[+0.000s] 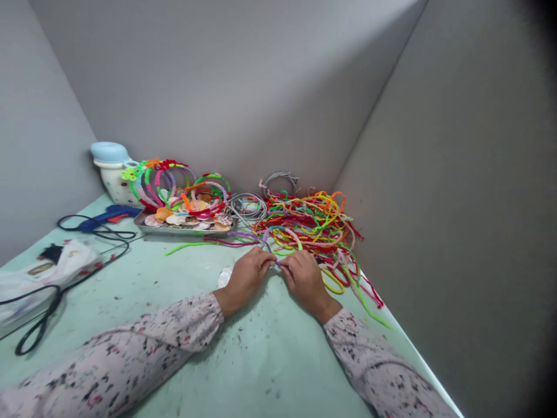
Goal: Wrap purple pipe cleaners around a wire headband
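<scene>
My left hand [247, 274] and my right hand [307, 282] meet near the middle of the table, fingertips closed in a pinch. Between them runs a purple pipe cleaner [277, 263], gripped from both sides. It belongs to a hoop wrapped in coloured pipe cleaners [284, 229], whose teal, pink and green arch rises just beyond my fingers. Its lower part is hidden by my hands. A green pipe cleaner [191, 246] lies loose to the left. Right behind my right hand spreads a tangled pile of pipe cleaners [304, 216] in many colours.
A metal tray [187, 231] holds shells and several finished-looking colourful hoops [163, 174]. Wire coils [247, 206] lie beside it. Further left are a white jar with a blue lid [109, 153], a blue glue gun [104, 217], a black cable [126, 247] and a plastic bag [72, 258].
</scene>
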Demonstrator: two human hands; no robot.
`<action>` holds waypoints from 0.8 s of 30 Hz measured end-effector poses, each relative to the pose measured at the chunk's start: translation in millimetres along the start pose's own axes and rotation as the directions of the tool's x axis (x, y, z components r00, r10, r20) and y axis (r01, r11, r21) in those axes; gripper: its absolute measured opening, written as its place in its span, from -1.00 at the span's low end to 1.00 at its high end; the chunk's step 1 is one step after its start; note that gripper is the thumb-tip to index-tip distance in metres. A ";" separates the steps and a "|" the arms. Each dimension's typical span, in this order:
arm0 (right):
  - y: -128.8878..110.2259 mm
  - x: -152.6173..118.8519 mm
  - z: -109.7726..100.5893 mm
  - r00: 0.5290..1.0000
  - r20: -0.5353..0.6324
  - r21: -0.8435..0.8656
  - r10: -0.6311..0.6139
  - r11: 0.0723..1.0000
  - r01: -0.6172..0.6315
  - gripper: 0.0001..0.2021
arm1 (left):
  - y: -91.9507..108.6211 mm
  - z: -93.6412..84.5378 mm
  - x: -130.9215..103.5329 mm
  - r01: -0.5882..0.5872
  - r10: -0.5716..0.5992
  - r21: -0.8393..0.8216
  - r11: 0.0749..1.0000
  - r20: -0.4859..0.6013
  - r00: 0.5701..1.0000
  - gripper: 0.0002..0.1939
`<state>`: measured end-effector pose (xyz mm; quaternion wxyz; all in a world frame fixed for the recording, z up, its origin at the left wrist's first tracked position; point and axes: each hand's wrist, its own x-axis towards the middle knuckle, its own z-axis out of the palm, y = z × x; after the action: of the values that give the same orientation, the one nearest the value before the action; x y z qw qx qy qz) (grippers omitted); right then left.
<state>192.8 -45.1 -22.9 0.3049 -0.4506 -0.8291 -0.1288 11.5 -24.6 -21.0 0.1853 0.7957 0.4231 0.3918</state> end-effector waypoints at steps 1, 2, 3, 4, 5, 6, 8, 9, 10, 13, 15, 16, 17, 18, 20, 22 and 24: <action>-0.2 0.1 0.1 1.000 0.003 -0.002 -0.001 1.000 0.001 -0.86 | 0.0 0.0 0.2 0.007 -0.008 0.007 1.000 0.009 1.000 -0.83; -0.4 0.2 0.1 1.000 0.008 -0.005 -0.004 1.000 0.004 -0.86 | 0.0 0.0 0.4 0.014 -0.014 0.011 1.000 0.014 1.000 -0.83; -0.7 0.3 0.2 1.000 0.013 -0.010 -0.007 1.000 0.007 -0.85 | 0.1 0.0 0.4 0.021 -0.021 0.011 1.000 0.017 1.000 -0.84; -1.0 0.4 0.2 1.000 0.017 -0.016 -0.011 1.000 0.011 -0.85 | 0.3 0.1 0.3 0.027 -0.027 0.009 1.000 0.016 1.000 -0.85; -1.4 0.5 0.3 1.000 0.020 -0.020 -0.014 1.000 0.015 -0.85 | 0.4 0.2 0.1 0.033 -0.033 0.006 0.999 0.014 0.999 -0.85; -1.9 0.6 0.2 1.000 0.021 -0.024 -0.015 1.000 0.016 -0.85 | 0.6 0.3 -0.3 0.039 -0.039 0.002 0.999 0.013 0.999 -0.85; -2.9 0.8 0.0 1.000 0.019 -0.026 -0.017 1.000 0.018 -0.85 | 0.9 0.8 -1.1 0.056 -0.056 -0.008 0.998 0.010 0.998 -0.85; -3.3 1.0 -0.2 1.000 0.017 -0.025 -0.020 0.999 0.021 -0.84 | 1.1 1.1 -1.5 0.064 -0.064 -0.012 0.998 0.008 0.998 -0.85; -3.6 1.1 -0.4 1.000 0.014 -0.025 -0.024 0.999 0.025 -0.84 | 1.2 1.6 -1.7 0.072 -0.072 -0.017 0.997 0.007 0.997 -0.85; -3.4 1.6 -0.8 1.000 0.012 -0.036 -0.024 0.999 0.024 -0.84 | 1.6 3.2 -1.5 0.081 -0.081 -0.033 0.996 0.006 0.997 -0.85; -2.4 1.8 -0.5 1.000 0.008 -0.049 -0.008 0.999 0.009 -0.84 | 1.6 4.3 -0.2 0.081 -0.080 -0.047 0.996 0.005 0.997 -0.84; -1.7 1.8 -0.1 1.000 0.001 -0.053 -0.002 0.999 0.002 -0.84 | 1.5 4.8 0.8 0.080 -0.080 -0.054 0.995 0.004 0.997 -0.84; -0.9 1.8 0.4 1.000 -0.008 -0.056 0.003 0.998 -0.004 -0.84 | 1.1 5.2 2.2 0.080 -0.079 -0.062 0.995 0.004 0.997 -0.83; -0.1 1.8 1.1 1.000 -0.018 -0.058 0.009 0.998 -0.010 -0.85 | 0.5 5.7 3.8 0.079 -0.079 -0.069 0.994 0.006 0.997 -0.82; 1.7 1.8 2.6 0.999 -0.031 -0.063 0.023 0.998 -0.025 -0.87 | -1.5 6.7 8.3 0.074 -0.073 -0.085 0.994 0.015 0.997 -0.82; 3.9 1.7 4.0 0.999 -0.039 -0.073 0.036 0.997 -0.038 -0.89 | -4.1 8.2 14.4 0.061 -0.058 -0.102 0.993 0.034 0.998 -0.82; 7.1 1.6 4.8 0.998 -0.048 -0.082 0.049 0.995 -0.053 -0.90 | -6.4 10.5 21.7 0.045 -0.039 -0.119 0.992 0.053 0.998 -0.82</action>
<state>196.2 -37.8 -26.1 0.3080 -0.4807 -0.8041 -0.1659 23.6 -2.8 -21.5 0.2519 0.7837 0.4104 0.3922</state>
